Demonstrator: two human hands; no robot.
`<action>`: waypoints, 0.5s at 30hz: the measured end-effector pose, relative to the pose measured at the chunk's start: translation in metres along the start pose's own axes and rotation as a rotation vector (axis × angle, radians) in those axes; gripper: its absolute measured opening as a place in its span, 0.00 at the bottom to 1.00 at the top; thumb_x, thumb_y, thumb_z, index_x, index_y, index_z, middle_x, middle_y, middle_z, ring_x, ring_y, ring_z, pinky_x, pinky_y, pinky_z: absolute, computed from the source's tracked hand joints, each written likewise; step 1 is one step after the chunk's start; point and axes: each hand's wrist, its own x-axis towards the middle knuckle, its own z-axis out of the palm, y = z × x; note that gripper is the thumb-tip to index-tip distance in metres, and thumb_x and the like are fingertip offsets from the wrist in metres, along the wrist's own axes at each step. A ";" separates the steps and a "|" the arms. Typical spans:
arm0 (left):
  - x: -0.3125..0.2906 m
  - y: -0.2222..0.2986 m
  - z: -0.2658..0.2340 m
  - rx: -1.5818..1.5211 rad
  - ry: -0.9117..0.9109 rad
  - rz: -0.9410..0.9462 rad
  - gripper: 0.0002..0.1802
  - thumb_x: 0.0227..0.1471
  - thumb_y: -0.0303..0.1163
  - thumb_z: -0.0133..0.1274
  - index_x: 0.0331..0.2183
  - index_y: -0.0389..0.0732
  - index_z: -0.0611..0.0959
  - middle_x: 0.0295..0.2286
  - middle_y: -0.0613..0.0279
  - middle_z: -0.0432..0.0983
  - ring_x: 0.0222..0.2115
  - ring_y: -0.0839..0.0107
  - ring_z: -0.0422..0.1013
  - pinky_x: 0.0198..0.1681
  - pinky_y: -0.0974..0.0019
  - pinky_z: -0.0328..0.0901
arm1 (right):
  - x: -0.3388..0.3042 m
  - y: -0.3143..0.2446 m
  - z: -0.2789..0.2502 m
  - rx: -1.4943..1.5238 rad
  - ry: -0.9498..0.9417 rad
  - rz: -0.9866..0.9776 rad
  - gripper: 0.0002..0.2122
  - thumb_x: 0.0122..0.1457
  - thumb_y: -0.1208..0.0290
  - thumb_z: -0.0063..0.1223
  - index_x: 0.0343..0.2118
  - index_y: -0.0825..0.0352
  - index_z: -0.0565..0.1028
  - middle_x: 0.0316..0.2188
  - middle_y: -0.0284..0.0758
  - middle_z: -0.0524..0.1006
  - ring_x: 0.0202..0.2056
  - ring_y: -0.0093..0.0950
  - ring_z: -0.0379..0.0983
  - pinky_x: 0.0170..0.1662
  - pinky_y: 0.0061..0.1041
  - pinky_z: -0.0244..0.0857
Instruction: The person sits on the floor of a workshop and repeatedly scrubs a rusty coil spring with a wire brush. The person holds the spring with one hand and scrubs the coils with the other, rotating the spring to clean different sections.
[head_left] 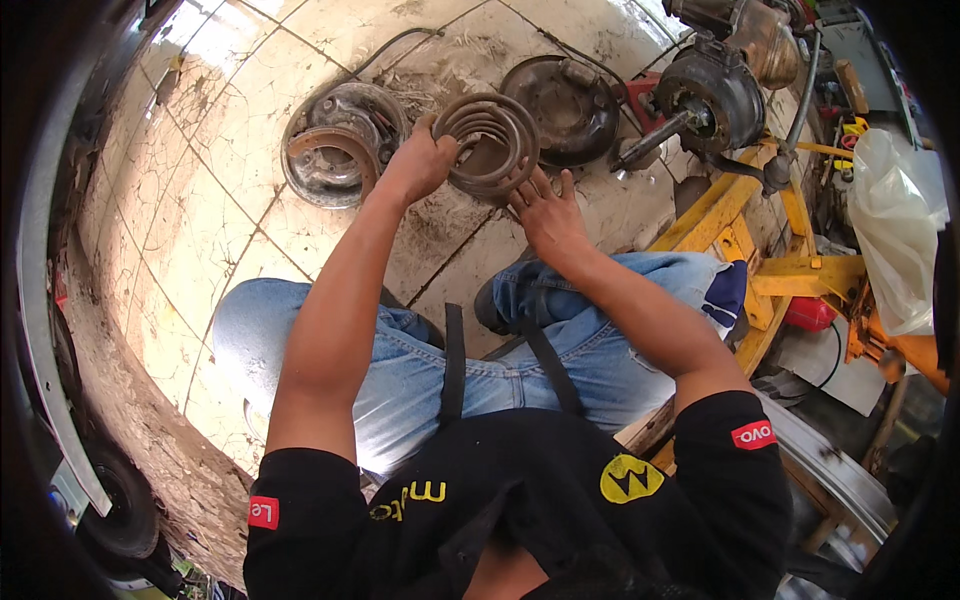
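Note:
A rusty coil spring [490, 146] is between my hands, above the tiled floor, and I look down into its rings. My left hand [420, 160] is closed on the spring's left edge. At its lower right edge, my right hand [550, 215] holds the rim with its fingertips; one finger stands apart from the metal. Left of the spring lies a dirty round brake backing plate [340, 105], with a curved brake shoe [335, 143] on it. Behind the spring on the right is a second dark backing plate [562, 110].
A greasy hub assembly with a shaft [712, 105] stands at the far right, by a yellow metal stand [715, 215]. Clear plastic sheeting [893, 230] hangs beyond it. A black cable [395, 42] runs across the tiles. A wheel [120, 500] is at the lower left.

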 end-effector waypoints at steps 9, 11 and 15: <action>0.005 0.001 -0.001 -0.014 0.004 0.005 0.39 0.49 0.40 0.40 0.58 0.26 0.57 0.48 0.30 0.67 0.52 0.45 0.64 0.57 0.60 0.56 | 0.012 0.003 -0.008 -0.038 0.340 -0.020 0.14 0.53 0.68 0.48 0.43 0.53 0.77 0.45 0.34 0.73 0.53 0.34 0.62 0.46 0.36 0.58; 0.003 0.001 -0.001 0.009 0.010 0.003 0.38 0.49 0.39 0.40 0.58 0.26 0.57 0.48 0.30 0.67 0.52 0.45 0.64 0.56 0.59 0.57 | 0.006 0.008 -0.008 0.042 0.319 -0.068 0.12 0.52 0.69 0.49 0.40 0.53 0.78 0.41 0.32 0.74 0.51 0.33 0.63 0.45 0.34 0.58; 0.013 -0.009 -0.002 -0.003 0.011 0.031 0.38 0.50 0.39 0.40 0.58 0.27 0.57 0.48 0.30 0.67 0.52 0.45 0.64 0.57 0.59 0.56 | 0.002 0.007 -0.016 0.124 0.345 -0.172 0.11 0.51 0.68 0.49 0.37 0.58 0.79 0.36 0.32 0.73 0.48 0.32 0.65 0.47 0.33 0.59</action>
